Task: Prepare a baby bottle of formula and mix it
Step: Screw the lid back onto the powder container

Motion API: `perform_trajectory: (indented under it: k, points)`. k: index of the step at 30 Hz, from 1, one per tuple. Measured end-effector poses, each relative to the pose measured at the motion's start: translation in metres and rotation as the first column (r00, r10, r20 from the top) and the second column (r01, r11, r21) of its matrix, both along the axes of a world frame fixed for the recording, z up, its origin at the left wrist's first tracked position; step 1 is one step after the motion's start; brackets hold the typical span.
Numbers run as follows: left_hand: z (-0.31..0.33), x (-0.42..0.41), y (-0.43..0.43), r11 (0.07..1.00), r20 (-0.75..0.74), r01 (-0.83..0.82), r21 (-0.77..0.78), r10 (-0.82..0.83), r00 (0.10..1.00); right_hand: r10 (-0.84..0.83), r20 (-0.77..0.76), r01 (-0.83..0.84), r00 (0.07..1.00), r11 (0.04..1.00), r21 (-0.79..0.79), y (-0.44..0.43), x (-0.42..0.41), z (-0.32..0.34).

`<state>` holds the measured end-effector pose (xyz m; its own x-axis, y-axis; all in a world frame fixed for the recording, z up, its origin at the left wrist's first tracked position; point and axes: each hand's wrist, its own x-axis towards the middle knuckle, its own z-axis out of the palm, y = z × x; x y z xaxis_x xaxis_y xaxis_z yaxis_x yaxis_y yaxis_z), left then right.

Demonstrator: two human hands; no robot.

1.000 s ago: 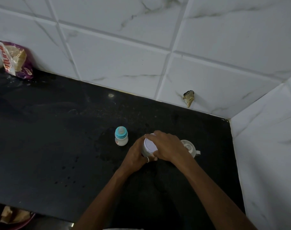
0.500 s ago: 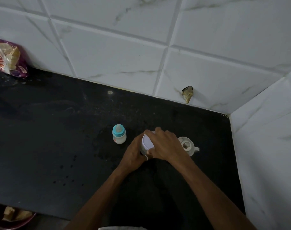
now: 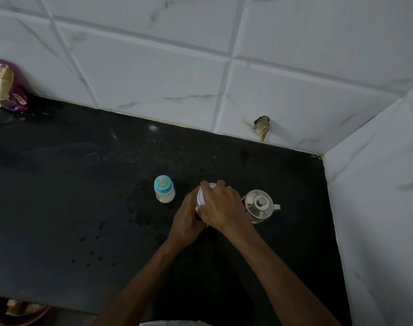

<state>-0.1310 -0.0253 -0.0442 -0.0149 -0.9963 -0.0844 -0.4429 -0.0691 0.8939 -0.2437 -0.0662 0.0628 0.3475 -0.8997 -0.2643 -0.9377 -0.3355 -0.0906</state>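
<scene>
A small baby bottle (image 3: 164, 192) with a teal collar and a nipple stands upright on the black counter (image 3: 71, 196), with white liquid in it. Just to its right stands a container with a white lid (image 3: 202, 196), most of it hidden by my hands. My left hand (image 3: 188, 222) wraps the container's side. My right hand (image 3: 223, 208) lies over the lid with its fingers curled around the rim. Right of my hands sits a small jug with a shiny metal lid (image 3: 258, 204).
White marbled tiles form the back wall and the right-hand wall (image 3: 377, 208), which meet in a corner. A purple food packet (image 3: 5, 85) leans at the far left. Water drops (image 3: 92, 252) spot the counter. A dark bowl (image 3: 17, 311) shows below the front edge.
Both hands stay on the container; my right hand has shifted a little over the lid. The view has drifted slightly, and the jug's metal lid shows more fully.
</scene>
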Motion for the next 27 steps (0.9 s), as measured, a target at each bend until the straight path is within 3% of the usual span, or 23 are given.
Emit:
perform_trajectory:
  k: [19, 27]
  points:
    - [0.008, 0.001, 0.001, 0.998, 0.059, 0.01, 0.056, -0.014, 0.998, -0.063, 0.086, 0.06, 0.994, 0.998, 0.034, 0.007, -0.003, 0.001]
    - [0.004, 0.001, 0.008, 0.995, 0.111, -0.025, 0.1, 0.014, 0.994, -0.058, 0.119, 0.062, 0.991, 0.998, -0.026, 0.018, -0.013, -0.003]
